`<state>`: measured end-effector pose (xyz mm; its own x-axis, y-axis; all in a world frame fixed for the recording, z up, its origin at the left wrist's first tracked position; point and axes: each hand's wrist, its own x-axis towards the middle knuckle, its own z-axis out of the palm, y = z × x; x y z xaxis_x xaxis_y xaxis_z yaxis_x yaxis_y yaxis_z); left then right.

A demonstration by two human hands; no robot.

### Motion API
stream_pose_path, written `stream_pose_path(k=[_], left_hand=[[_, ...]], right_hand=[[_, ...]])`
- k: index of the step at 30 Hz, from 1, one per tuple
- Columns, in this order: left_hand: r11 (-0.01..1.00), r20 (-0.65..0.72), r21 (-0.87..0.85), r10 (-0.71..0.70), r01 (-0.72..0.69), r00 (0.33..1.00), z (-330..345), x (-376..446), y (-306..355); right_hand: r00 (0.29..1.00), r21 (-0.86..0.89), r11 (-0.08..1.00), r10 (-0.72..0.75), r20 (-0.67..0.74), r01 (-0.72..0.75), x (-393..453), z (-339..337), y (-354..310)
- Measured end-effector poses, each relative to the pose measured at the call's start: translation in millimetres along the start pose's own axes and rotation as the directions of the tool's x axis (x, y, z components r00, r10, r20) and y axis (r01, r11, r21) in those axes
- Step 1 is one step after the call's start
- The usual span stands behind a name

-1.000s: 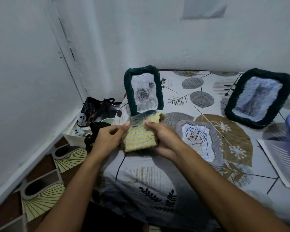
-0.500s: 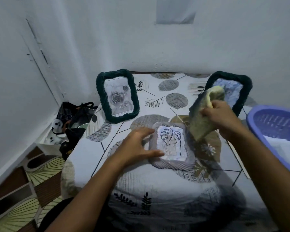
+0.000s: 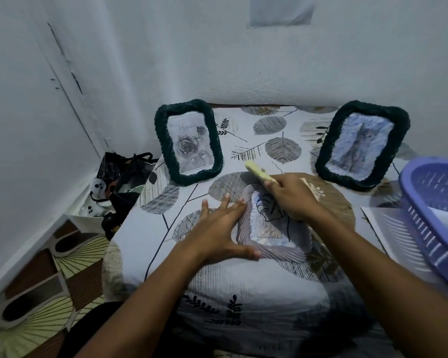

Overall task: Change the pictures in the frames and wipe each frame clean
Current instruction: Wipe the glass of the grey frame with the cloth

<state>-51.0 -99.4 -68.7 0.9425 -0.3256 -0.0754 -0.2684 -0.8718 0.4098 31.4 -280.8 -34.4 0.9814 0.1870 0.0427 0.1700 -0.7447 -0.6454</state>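
Note:
A grey ribbed frame point(image 3: 277, 250) with a leaf drawing lies flat on the patterned bed sheet point(image 3: 150, 228) in front of me. My left hand point(image 3: 219, 232) lies flat against its left edge, fingers straight, thumb at its lower corner. My right hand point(image 3: 291, 196) grips a yellow cloth point(image 3: 256, 172) and presses it on the frame's upper right part. Two dark green woven frames stand behind: one with a rose picture point(image 3: 189, 142) at the left, one with a bluish picture point(image 3: 362, 148) at the right.
A purple plastic basket point(image 3: 435, 208) sits at the right edge with papers point(image 3: 388, 228) under it. Left of the bed, dark bags and a white ghost-print item point(image 3: 114, 187) lie on the patterned floor point(image 3: 36, 293). White walls close in behind and at the left.
My right hand has come down from near the right green frame and brought the cloth onto the grey frame. My left hand has spread flat along that frame's left edge.

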Motion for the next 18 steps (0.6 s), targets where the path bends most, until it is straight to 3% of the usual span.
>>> stream_pose_path(k=[4, 8, 18], left_hand=[[1.000, -0.024, 0.002, 0.010, -0.010, 1.000, 0, 1, 0], [1.000, -0.023, -0.013, 0.011, -0.011, 1.000, 2, 2, -1], [0.999, -0.006, 0.037, 0.012, -0.012, 1.000, 3, 4, -5]], right_hand=[[0.992, -0.340, 0.939, -0.011, 0.129, 0.055, 5, 15, 3], [0.979, -0.516, 0.846, -0.035, 0.202, 0.137, -3, 25, 6], [0.960, -0.489, 0.846, -0.087, 0.267, 0.213, -15, 22, 7]])
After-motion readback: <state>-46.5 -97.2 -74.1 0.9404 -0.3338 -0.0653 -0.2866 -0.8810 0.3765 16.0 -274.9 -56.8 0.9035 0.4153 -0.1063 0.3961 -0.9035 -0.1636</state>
